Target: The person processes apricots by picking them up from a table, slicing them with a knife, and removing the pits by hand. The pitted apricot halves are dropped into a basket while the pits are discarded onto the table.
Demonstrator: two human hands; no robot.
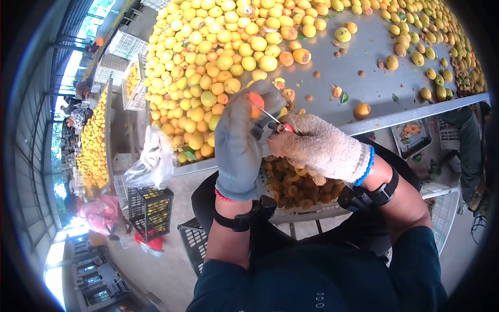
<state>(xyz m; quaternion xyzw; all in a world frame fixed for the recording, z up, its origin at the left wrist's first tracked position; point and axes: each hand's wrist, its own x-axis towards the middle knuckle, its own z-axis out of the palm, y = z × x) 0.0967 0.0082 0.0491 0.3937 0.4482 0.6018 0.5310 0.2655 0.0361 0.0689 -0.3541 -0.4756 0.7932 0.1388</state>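
My left hand (241, 138), in a grey glove, closes around an orange apricot (254, 104) above the table's front edge. My right hand (314, 145), in a beige fabric glove, grips a thin metal tool (269, 115) with a dark and red handle. The tool's shaft points up and left and crosses in front of the apricot; whether its tip enters the fruit is hidden. Below both hands, a crate of apricot halves (296, 190) sits at my lap. A big pile of yellow and orange apricots (208, 67) covers the left of the metal table (358, 83).
Loose apricots (363, 110) and scraps lie on the metal surface. A plastic bag (150, 161) hangs at the left, above a black crate (150, 213). On the right are a tray of fruit scraps (411, 136) and another person's leg (465, 151). More people and fruit are far left.
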